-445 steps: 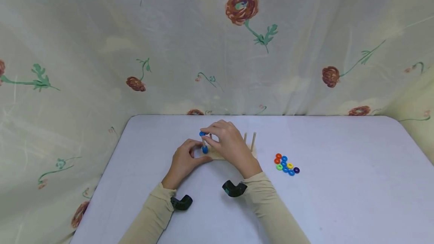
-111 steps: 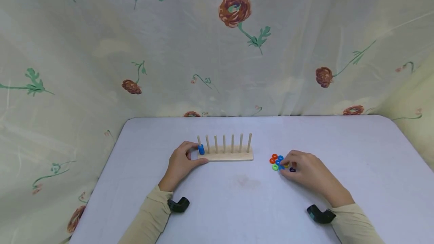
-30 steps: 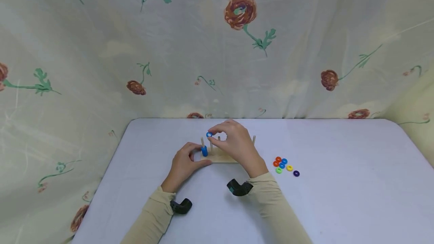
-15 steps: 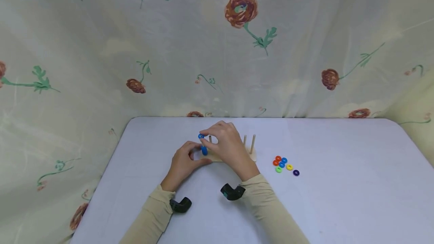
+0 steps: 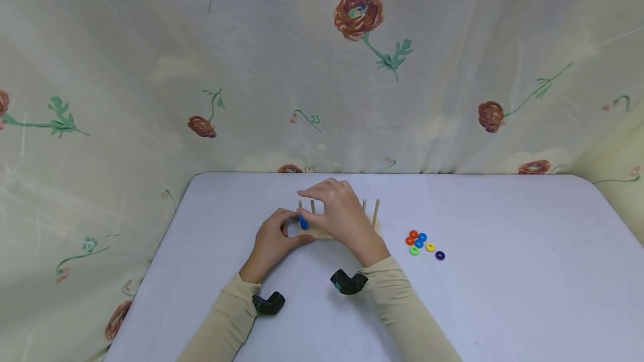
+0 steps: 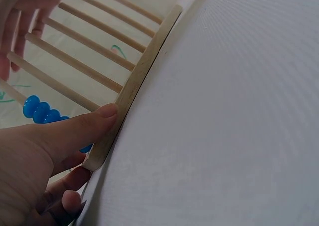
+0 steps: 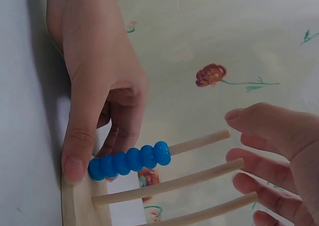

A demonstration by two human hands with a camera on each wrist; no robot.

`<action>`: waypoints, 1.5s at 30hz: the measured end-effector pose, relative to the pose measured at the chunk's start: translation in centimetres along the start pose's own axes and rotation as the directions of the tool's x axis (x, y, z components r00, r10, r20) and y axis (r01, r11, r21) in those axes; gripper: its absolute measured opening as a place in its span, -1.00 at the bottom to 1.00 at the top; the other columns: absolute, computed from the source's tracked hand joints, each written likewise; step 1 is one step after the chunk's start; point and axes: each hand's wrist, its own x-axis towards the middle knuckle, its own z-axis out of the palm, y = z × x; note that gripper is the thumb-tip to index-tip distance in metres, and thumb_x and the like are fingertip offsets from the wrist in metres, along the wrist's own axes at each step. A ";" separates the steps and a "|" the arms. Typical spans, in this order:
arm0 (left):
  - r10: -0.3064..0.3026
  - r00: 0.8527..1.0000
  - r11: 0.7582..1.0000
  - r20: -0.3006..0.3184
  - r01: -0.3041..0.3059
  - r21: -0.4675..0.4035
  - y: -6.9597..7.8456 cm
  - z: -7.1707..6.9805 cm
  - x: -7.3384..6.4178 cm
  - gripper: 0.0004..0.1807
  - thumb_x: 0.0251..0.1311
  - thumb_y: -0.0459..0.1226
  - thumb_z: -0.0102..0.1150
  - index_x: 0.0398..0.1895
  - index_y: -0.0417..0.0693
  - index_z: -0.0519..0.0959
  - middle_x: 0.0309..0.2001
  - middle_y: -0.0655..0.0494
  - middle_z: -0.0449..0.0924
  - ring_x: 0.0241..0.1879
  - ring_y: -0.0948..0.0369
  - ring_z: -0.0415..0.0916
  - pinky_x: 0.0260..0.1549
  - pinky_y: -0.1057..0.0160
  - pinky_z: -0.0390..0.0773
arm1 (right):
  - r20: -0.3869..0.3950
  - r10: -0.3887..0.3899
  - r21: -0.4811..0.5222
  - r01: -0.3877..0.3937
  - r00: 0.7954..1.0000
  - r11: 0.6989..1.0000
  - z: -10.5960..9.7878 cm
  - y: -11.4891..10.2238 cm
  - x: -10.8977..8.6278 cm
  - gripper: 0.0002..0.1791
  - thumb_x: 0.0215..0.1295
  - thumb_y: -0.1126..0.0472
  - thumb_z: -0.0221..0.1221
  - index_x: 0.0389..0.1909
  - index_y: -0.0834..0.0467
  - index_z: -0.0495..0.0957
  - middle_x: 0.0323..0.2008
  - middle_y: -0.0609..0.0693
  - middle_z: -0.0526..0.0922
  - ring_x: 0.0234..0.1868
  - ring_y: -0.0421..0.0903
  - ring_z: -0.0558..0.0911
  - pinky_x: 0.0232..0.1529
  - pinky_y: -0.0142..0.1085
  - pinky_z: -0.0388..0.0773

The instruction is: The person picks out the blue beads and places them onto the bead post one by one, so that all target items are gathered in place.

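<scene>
A wooden peg rack [image 5: 319, 233] with a row of upright pegs stands on the table. My left hand [image 5: 271, 242] grips its left end, the thumb [image 6: 94, 123] on the front edge of the base and fingers round the back. Several blue rings [image 7: 132, 159] are stacked on the leftmost peg, whose tip stays bare. Beside the peg tops is my right hand [image 5: 342, 214], thumb and fingers apart and nothing between them. In the right wrist view, the right hand's fingers [image 7: 269, 126] are clear of the rings. The other pegs in view carry no rings.
Loose rings lie to the right of the rack: red [image 5: 410, 241], blue [image 5: 419, 243], green [image 5: 414, 251], yellow [image 5: 430, 247] and dark purple [image 5: 440, 256]. A flowered curtain [image 5: 427, 144] hangs behind the white table [image 5: 503, 272].
My right hand has moved left to the end peg and let go of a blue ring, which has dropped onto the stack. My left hand stays on the rack.
</scene>
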 end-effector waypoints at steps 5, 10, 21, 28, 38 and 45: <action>-0.006 1.000 1.000 -0.001 0.006 -0.010 0.0 0.0 0.0 -0.41 -0.09 -0.02 0.67 0.05 0.04 0.70 -0.28 0.09 0.54 -0.48 0.27 0.30 -0.49 0.36 0.26 | -0.015 0.002 0.011 -0.002 1.000 1.000 -0.2 0.3 0.0 -0.70 0.23 0.05 0.47 -0.04 0.04 0.80 -0.11 -0.07 0.83 0.02 -0.05 0.72 0.05 -0.09 0.54; -0.014 1.000 1.000 -0.005 0.014 -0.009 0.0 0.1 0.2 -0.43 -0.09 -0.04 0.68 0.01 0.00 0.70 -0.30 0.08 0.52 -0.48 0.27 0.30 -0.50 0.36 0.25 | -0.013 0.017 0.015 -0.017 1.000 1.000 -0.5 0.6 -0.1 -0.71 0.23 0.06 0.47 -0.06 0.05 0.81 -0.13 -0.06 0.83 0.01 -0.05 0.72 0.03 -0.10 0.53; -0.015 1.000 1.000 -0.003 0.015 0.004 0.0 0.1 0.1 -0.43 -0.09 -0.05 0.68 0.01 -0.03 0.70 -0.22 0.07 0.58 -0.45 0.26 0.31 -0.48 0.37 0.27 | -0.007 0.051 0.021 -0.051 0.999 0.998 -1.6 1.0 -0.3 -0.74 0.26 0.08 0.45 -0.06 0.04 0.80 -0.12 -0.06 0.83 0.06 -0.03 0.70 0.15 -0.03 0.52; 0.013 1.000 1.000 -0.012 -0.013 0.019 -0.2 0.2 0.1 -0.41 -0.11 -0.07 0.69 0.02 -0.04 0.70 -0.20 0.07 0.60 -0.48 0.29 0.31 -0.50 0.38 0.30 | -0.023 0.074 0.021 -0.074 0.997 0.997 -2.8 1.8 -0.6 -0.73 0.24 0.06 0.46 -0.06 0.02 0.81 -0.11 -0.08 0.83 0.07 -0.03 0.71 0.14 0.00 0.51; 0.037 0.999 0.999 -0.027 -0.037 0.025 0.0 0.3 0.2 -0.42 -0.11 -0.06 0.68 0.00 -0.05 0.70 -0.24 0.08 0.59 -0.49 0.30 0.29 -0.52 0.37 0.28 | -0.006 0.182 0.030 -0.182 0.983 0.983 -5.8 4.1 -1.9 -0.71 0.24 0.08 0.47 -0.04 0.05 0.80 -0.07 -0.01 0.82 0.11 0.05 0.69 0.25 0.12 0.44; 0.013 1.000 1.000 -0.013 -0.013 0.019 0.1 0.1 0.0 -0.41 -0.11 -0.08 0.69 0.03 -0.05 0.70 -0.22 0.07 0.59 -0.49 0.29 0.29 -0.50 0.38 0.28 | -0.047 0.172 0.009 -0.172 0.984 0.985 -7.9 6.3 -3.7 -0.72 0.18 0.17 0.50 -0.09 0.10 0.81 -0.12 0.05 0.83 0.06 0.11 0.71 0.21 0.14 0.49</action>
